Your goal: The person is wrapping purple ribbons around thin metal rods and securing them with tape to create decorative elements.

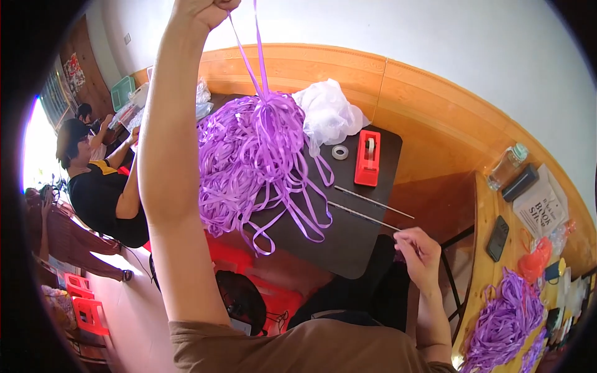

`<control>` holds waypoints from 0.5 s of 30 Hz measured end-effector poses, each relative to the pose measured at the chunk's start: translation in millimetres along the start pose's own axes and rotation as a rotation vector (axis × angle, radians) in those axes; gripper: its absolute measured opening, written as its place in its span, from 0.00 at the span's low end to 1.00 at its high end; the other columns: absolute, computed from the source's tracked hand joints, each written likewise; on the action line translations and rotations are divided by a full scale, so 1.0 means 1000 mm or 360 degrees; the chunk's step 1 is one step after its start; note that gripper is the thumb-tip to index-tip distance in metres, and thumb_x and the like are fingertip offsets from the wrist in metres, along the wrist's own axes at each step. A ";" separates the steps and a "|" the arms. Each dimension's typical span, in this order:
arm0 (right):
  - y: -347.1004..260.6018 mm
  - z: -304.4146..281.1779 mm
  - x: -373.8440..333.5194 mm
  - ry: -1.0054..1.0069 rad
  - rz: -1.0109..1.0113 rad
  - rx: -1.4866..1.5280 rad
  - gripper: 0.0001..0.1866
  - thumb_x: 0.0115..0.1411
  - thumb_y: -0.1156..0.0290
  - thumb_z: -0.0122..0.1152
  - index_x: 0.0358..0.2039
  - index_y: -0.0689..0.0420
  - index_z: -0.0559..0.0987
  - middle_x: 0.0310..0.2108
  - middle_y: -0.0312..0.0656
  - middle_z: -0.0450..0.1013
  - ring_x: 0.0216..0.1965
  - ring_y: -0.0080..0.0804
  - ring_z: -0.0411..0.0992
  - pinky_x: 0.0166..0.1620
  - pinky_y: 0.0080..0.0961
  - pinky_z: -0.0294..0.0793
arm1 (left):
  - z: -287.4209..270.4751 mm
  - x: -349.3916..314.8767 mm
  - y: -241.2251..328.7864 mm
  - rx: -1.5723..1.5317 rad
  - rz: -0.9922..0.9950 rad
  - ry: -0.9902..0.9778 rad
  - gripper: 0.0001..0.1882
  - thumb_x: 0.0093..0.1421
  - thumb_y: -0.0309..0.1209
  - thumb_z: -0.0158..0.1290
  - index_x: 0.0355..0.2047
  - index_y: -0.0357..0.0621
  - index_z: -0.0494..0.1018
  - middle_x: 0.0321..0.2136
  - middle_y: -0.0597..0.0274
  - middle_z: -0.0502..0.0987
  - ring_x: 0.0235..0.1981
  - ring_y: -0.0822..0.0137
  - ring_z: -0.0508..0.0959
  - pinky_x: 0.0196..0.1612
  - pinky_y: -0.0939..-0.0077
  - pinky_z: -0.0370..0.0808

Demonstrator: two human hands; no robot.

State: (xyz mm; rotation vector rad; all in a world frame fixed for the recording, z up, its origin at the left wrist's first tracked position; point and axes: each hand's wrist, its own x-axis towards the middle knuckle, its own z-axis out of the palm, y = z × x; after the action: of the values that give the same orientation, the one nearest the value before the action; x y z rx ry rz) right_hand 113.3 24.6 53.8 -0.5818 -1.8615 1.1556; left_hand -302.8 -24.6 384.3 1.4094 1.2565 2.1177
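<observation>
My left hand [208, 11] is raised high at the top edge, its fingers closed around strands of purple ribbon [262, 62] and partly cut off by the picture's rim. The strands run down taut into a large tangled heap of purple ribbon [249, 155] on the dark tabletop [348, 242]. Several loops trail off the heap toward me. At the table's right edge my right hand [420, 255] is closed, thumb and forefinger pinching the end of a thin patterned rod [364, 216]. A second thin rod [373, 201] lies just beyond it.
Behind the heap are a white plastic bag [329, 115], a tape roll [339, 152] and a red tape dispenser [367, 158]. A wooden side table [479, 273] on the right bears a phone [497, 239], glass jar [507, 166] and more purple ribbon [504, 320]. People [102, 193] sit at left.
</observation>
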 end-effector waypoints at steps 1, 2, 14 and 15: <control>-0.007 0.005 0.011 -0.0060 -0.0078 -0.0006 0.04 0.54 0.83 0.57 0.31 0.63 0.77 0.26 0.36 0.71 0.25 0.18 0.67 0.29 0.13 0.64 | 0.005 -0.004 0.003 0.0036 -0.0058 0.0039 0.04 0.58 0.27 0.54 0.29 0.39 0.74 0.09 0.71 0.65 0.07 0.79 0.57 0.10 0.84 0.50; -0.012 0.010 0.023 -0.0123 -0.0156 -0.0010 0.03 0.54 0.83 0.57 0.30 0.63 0.76 0.26 0.36 0.71 0.25 0.18 0.66 0.28 0.13 0.63 | 0.009 -0.006 0.004 0.0105 -0.0029 0.0022 0.04 0.58 0.26 0.55 0.28 0.38 0.74 0.09 0.70 0.66 0.07 0.79 0.57 0.10 0.84 0.50; -0.034 0.153 0.199 -0.0234 -0.0614 0.0207 0.24 0.46 0.80 0.66 0.46 0.63 0.73 0.40 0.46 0.73 0.25 0.25 0.72 0.29 0.22 0.71 | 0.035 -0.019 0.004 0.0040 -0.0166 -0.0268 0.06 0.58 0.28 0.56 0.27 0.38 0.76 0.10 0.67 0.69 0.08 0.79 0.61 0.11 0.85 0.54; -0.027 0.161 0.209 -0.0429 -0.0566 0.0194 0.19 0.47 0.79 0.65 0.42 0.64 0.75 0.35 0.45 0.74 0.25 0.25 0.72 0.28 0.23 0.70 | 0.035 -0.022 0.000 0.0013 -0.0195 -0.0260 0.06 0.58 0.28 0.56 0.28 0.39 0.76 0.10 0.67 0.69 0.08 0.79 0.61 0.11 0.85 0.54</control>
State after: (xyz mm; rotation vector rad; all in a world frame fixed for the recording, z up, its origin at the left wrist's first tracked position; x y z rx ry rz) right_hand -132.8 87.1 130.1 -0.0198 -1.9999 1.1360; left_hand -262.2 -21.4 376.7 1.4372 1.2551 1.8791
